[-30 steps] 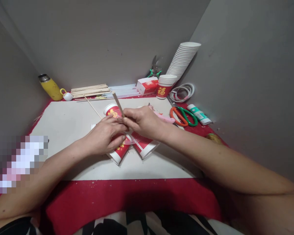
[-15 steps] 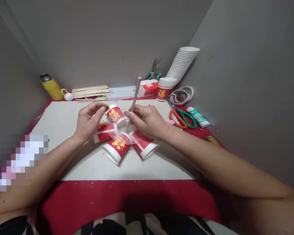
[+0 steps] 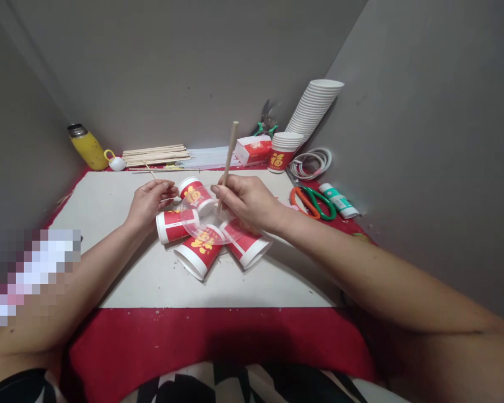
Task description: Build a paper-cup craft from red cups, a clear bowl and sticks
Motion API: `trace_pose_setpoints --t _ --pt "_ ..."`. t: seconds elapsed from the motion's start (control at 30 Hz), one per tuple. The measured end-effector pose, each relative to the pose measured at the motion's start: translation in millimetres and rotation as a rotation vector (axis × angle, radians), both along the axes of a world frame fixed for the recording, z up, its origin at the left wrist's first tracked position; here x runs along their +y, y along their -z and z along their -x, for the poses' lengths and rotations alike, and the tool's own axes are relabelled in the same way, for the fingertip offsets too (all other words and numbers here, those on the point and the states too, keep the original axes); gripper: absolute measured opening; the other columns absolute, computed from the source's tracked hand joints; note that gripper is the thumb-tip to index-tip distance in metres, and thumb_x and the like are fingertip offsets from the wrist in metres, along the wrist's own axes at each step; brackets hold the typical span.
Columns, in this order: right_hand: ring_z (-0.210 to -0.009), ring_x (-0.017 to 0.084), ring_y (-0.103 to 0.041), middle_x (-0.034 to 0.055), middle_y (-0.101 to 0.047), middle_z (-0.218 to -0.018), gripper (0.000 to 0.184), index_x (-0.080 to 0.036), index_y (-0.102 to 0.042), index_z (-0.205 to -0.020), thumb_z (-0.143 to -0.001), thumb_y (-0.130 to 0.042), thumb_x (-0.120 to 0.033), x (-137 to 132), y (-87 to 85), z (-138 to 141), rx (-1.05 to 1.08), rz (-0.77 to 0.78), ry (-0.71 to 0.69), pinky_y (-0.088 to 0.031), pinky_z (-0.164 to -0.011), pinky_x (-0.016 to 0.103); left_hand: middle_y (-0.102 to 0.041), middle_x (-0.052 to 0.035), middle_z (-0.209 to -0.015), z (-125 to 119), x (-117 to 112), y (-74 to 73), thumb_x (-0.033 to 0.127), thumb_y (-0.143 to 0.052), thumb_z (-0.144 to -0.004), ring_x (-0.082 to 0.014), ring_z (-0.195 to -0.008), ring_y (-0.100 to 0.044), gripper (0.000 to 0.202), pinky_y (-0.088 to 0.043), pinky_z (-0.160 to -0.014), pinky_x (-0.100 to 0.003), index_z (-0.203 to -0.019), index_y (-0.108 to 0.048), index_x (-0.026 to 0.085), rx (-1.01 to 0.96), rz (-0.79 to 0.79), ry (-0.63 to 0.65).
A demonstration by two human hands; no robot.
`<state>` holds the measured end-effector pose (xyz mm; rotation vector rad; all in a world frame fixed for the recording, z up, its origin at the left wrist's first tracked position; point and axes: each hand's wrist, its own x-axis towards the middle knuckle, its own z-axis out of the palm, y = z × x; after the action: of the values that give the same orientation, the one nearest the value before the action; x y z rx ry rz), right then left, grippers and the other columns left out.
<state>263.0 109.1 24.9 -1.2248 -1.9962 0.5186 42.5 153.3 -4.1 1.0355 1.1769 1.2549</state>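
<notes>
My right hand [image 3: 247, 200] is closed round a wooden stick [image 3: 230, 151], which stands nearly upright. Its lower end meets the middle of a clear plastic disc [image 3: 212, 238]. Under and around the disc's edge several red and white paper cups [image 3: 201, 252] with gold characters lie on their sides, mouths outward. My left hand [image 3: 149, 202] is just left of the disc, beside the back-left cup [image 3: 190, 187] and above the left cup [image 3: 168, 226]. Its fingers are curled in toward the thumb; what they hold, if anything, is too small to make out.
Along the back are a yellow bottle [image 3: 87, 150], wooden sticks [image 3: 155, 154], a red and white box [image 3: 254, 151] and stacked paper cups [image 3: 313, 109]. At right lie coiled tape [image 3: 313, 165], scissors [image 3: 327, 204] and a green-white tube [image 3: 339, 200]. A pale board [image 3: 130, 285] covers the red table.
My left hand has drawn back a little to the left, away from the disc, and its fingers have changed shape. The stick leans slightly less in my right hand.
</notes>
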Motion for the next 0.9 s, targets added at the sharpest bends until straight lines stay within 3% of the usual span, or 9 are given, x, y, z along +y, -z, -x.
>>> trace_pose_setpoints --t 0.13,0.27,0.47,0.67,0.9 --pt "-0.059 0.012 -0.049 -0.0002 -0.059 -0.062 0.029 -0.019 -0.05 -0.07 -0.096 -0.05 -0.033 1 -4.2 3 -0.04 0.02 0.003 -0.034 -0.059 0.025 -0.071 -0.007 -0.077 0 0 2.2 0.02 -0.068 -0.071 -0.0146 -0.071 -0.067 0.012 -0.051 -0.062 -0.022 -0.081 -0.069 0.012 -0.049 0.077 0.022" --pt "-0.061 0.014 -0.053 0.0011 -0.061 -0.066 0.026 -0.018 -0.058 -0.078 -0.096 -0.049 -0.035 -4 -2.3 -1 -0.106 0.041 -0.01 -0.036 -0.061 0.026 -0.071 -0.0079 -0.078 1 0 4.0 0.021 -0.068 -0.071 -0.0154 -0.07 -0.066 0.014 -0.052 -0.061 -0.023 -0.081 -0.069 0.012 -0.097 0.16 0.035" --pt "-0.086 0.022 -0.065 0.0097 -0.07 -0.097 0.026 -0.016 -0.067 -0.095 -0.093 -0.056 -0.039 -11 3.7 -16 -0.232 -0.088 0.004 -0.047 -0.077 0.033 -0.07 -0.0078 -0.076 3 2 7.0 0.02 -0.067 -0.071 -0.0155 -0.068 -0.066 0.013 -0.054 -0.063 -0.025 -0.08 -0.068 0.012 -0.147 0.223 0.028" --pt "-0.109 0.029 -0.064 0.0146 -0.068 -0.118 0.04 -0.016 -0.065 -0.116 -0.088 -0.062 -0.044 -18 2.1 -34 -0.216 -0.112 -0.028 -0.051 -0.094 0.043 -0.069 -0.0073 -0.074 2 -1 4.3 0.02 -0.066 -0.073 -0.0136 -0.061 -0.063 0.009 -0.053 -0.059 -0.024 -0.078 -0.067 0.012 -0.174 0.262 0.033" --pt "-0.119 0.029 -0.062 0.0146 -0.064 -0.131 0.047 -0.018 -0.061 -0.129 -0.088 -0.061 -0.042 -18 9.2 -45 -0.107 0.031 0.051 -0.05 -0.101 0.047 -0.068 -0.0068 -0.072 2 0 8.0 0.02 -0.068 -0.072 -0.0126 -0.059 -0.061 0.009 -0.052 -0.06 -0.025 -0.075 -0.065 0.012 -0.227 0.258 0.063"
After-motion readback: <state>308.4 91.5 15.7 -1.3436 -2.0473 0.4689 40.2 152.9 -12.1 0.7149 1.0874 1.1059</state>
